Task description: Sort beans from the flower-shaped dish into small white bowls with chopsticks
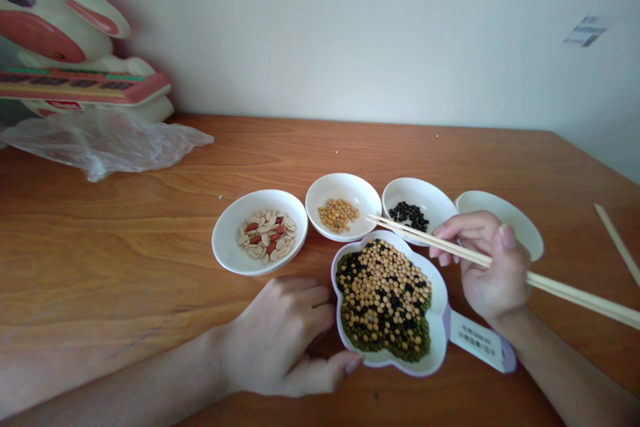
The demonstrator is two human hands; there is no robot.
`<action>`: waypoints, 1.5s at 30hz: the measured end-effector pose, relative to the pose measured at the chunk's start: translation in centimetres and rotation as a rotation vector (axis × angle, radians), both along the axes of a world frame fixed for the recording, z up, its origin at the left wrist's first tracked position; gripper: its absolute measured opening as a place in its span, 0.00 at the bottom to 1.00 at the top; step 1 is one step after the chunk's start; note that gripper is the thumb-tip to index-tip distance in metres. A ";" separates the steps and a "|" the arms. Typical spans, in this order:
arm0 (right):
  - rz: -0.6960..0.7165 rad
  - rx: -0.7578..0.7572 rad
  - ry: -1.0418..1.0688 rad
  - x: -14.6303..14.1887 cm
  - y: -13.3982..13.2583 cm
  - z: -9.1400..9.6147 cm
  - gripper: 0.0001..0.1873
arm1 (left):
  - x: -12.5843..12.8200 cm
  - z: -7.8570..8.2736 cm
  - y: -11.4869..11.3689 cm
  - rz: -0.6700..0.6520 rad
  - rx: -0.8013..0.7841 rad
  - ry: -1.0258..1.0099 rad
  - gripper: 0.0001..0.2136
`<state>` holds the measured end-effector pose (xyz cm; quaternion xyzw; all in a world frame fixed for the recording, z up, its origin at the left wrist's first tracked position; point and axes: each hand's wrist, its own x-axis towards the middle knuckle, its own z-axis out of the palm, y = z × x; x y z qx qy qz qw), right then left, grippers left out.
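Observation:
My right hand point(493, 267) is closed around a pair of chopsticks point(440, 240). Their tips, close together, reach over the right rim of a white bowl of yellow soybeans point(339, 215); no bean shows between them. With curled fingers and its thumb at the rim, my left hand point(287, 340) grips the left side of a scalloped white dish point(439, 347) with a purple edge and labelled handle. Mixed soybeans, black beans and green beans point(385, 300) fill much of that dish. Behind it stand a bowl of black beans point(409, 215) and, partly behind my right hand, another white bowl point(520, 220).
A white bowl of peanuts point(263, 233) stands left of the soybeans. At the back left, a crumpled clear plastic bag point(110, 147) lies before an animal-shaped toy keyboard point(85, 87). A pale stick point(617, 243) lies at the right. The wall point(350, 33) bounds the table behind.

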<state>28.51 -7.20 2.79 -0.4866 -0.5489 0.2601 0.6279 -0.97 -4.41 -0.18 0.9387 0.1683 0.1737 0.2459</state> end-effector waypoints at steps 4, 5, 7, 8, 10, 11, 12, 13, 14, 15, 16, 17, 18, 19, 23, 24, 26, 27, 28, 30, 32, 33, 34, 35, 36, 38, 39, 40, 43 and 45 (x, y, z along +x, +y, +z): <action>0.000 -0.004 -0.010 0.1 -0.1 0.0 0.29 | 0.0 0.0 0.0 -0.005 0.001 0.000 0.20; 0.001 -0.003 -0.007 0.1 -0.1 -0.1 0.29 | 0.0 -0.1 -0.1 -0.009 0.000 0.001 0.20; 0.001 -0.001 0.001 0.1 0.0 -0.1 0.29 | -0.1 -0.1 -0.1 -0.011 0.000 -0.001 0.19; -0.001 0.004 0.007 0.1 0.0 -0.2 0.29 | -0.1 -0.2 -0.1 -0.010 0.001 -0.003 0.19; 0.009 0.018 0.020 0.3 0.1 -0.1 0.30 | -0.1 -0.2 0.0 -0.002 0.004 -0.006 0.20; 0.021 0.031 0.023 0.4 0.2 0.0 0.31 | 0.0 -0.2 0.0 0.000 0.004 -0.005 0.20; 0.040 0.049 0.021 0.6 0.3 0.1 0.33 | 0.0 -0.1 0.0 0.003 0.003 -0.001 0.20; 0.061 0.071 0.016 0.9 0.3 0.3 0.35 | 0.0 -0.1 0.0 0.005 0.002 0.002 0.20; 0.085 0.091 0.005 1.2 0.4 0.5 0.36 | 0.0 -0.1 0.0 0.006 0.001 0.003 0.20; 0.108 0.103 -0.010 1.5 0.4 0.7 0.38 | 0.0 -0.1 0.1 0.004 0.000 0.004 0.20; 0.124 0.109 -0.028 1.8 0.4 0.8 0.39 | 0.0 -0.1 0.1 0.003 -0.001 0.004 0.20; 0.138 0.109 -0.046 2.1 0.4 1.0 0.40 | 0.0 -0.2 0.0 0.001 -0.001 0.005 0.20; 0.149 0.101 -0.062 2.4 0.4 1.1 0.41 | -0.1 -0.2 0.0 -0.002 -0.003 0.007 0.20; 0.157 0.088 -0.077 2.6 0.4 1.2 0.42 | -0.1 -0.2 0.0 -0.003 -0.004 0.008 0.19; 0.189 0.082 -0.130 3.2 0.5 1.3 0.44 | -0.1 -0.1 0.1 -0.002 -0.006 0.005 0.19; 0.194 0.090 -0.142 3.2 0.5 1.4 0.43 | -0.1 -0.1 0.1 -0.002 -0.005 0.003 0.19; 0.215 0.104 -0.153 3.2 0.6 1.5 0.41 | -0.1 -0.1 0.1 -0.001 -0.007 0.008 0.19; 0.235 0.096 -0.153 3.2 0.7 1.6 0.41 | -0.1 -0.1 0.0 0.000 -0.008 0.014 0.19; 0.261 0.076 -0.150 3.1 0.7 1.6 0.42 | -0.1 -0.1 0.0 0.001 -0.009 0.018 0.19; 0.322 0.005 -0.141 3.1 0.7 1.6 0.43 | -0.1 -0.1 0.0 -0.001 -0.011 0.024 0.19; 0.380 -0.087 -0.142 3.0 0.6 1.6 0.45 | -0.2 -0.1 -0.1 -0.005 -0.009 0.015 0.19; 0.404 -0.124 -0.144 3.0 0.6 1.6 0.45 | -0.2 -0.1 -0.1 -0.005 -0.008 0.010 0.19; 0.423 -0.152 -0.147 3.0 0.5 1.6 0.45 | -0.2 -0.1 -0.1 -0.004 -0.006 0.007 0.19; 0.438 -0.173 -0.150 3.0 0.5 1.6 0.45 | -0.2 -0.1 -0.1 -0.004 -0.003 0.004 0.20; 0.445 -0.185 -0.149 2.9 0.5 1.7 0.45 | -0.1 0.0 -0.1 -0.002 0.000 0.003 0.20; 0.449 -0.192 -0.142 2.8 0.4 1.8 0.45 | -0.1 0.1 0.0 -0.002 -0.001 0.008 0.20; 0.448 -0.193 -0.142 2.8 0.4 1.8 0.45 | -0.1 0.1 0.0 -0.003 -0.006 0.010 0.20; 0.446 -0.192 -0.144 2.7 0.4 1.8 0.45 | 0.0 0.2 0.0 -0.004 -0.012 0.013 0.19; 0.444 -0.188 -0.162 2.4 0.3 1.6 0.45 | 0.0 0.2 0.0 -0.006 -0.027 0.024 0.19; 0.444 -0.190 -0.176 2.3 0.2 1.4 0.45 | 0.0 0.1 0.0 -0.005 -0.022 0.029 0.19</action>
